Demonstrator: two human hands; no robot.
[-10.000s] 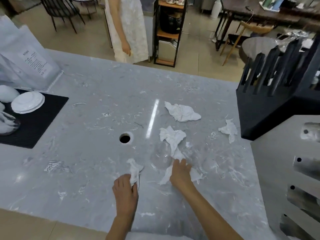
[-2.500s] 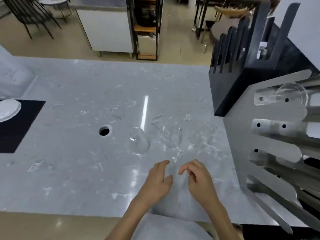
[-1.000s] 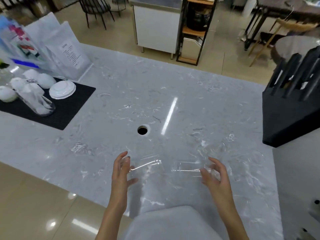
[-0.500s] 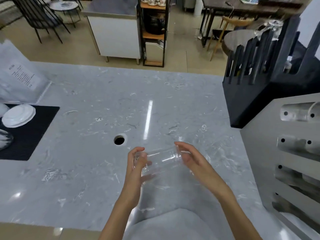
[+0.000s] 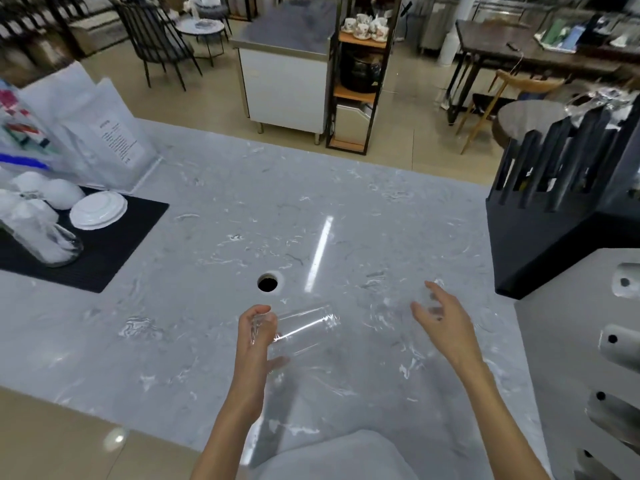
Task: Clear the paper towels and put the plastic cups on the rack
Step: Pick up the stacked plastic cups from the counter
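Observation:
My left hand (image 5: pixel 258 336) grips a clear plastic cup (image 5: pixel 304 329) by one end and holds it on its side just above the marble counter (image 5: pixel 207 258). My right hand (image 5: pixel 441 318) hovers to the right with its fingers spread and nothing in it. A faint clear shape (image 5: pixel 429 297) shows at its fingertips; I cannot tell if it is another cup. The grey metal rack (image 5: pixel 568 344) with pegs stands at the right edge. No paper towels are in view on the counter.
A black slotted holder (image 5: pixel 554 230) stands at the right behind the rack. A round hole (image 5: pixel 267 283) sits mid-counter. At the left a black mat (image 5: pixel 114 244) carries white dishes and a glass jar (image 5: pixel 41 237), with white bags (image 5: pixel 104 140) behind.
Half a second ago both hands held the clear cup. My right hand has let go and moved off to the right; my left hand keeps the cup.

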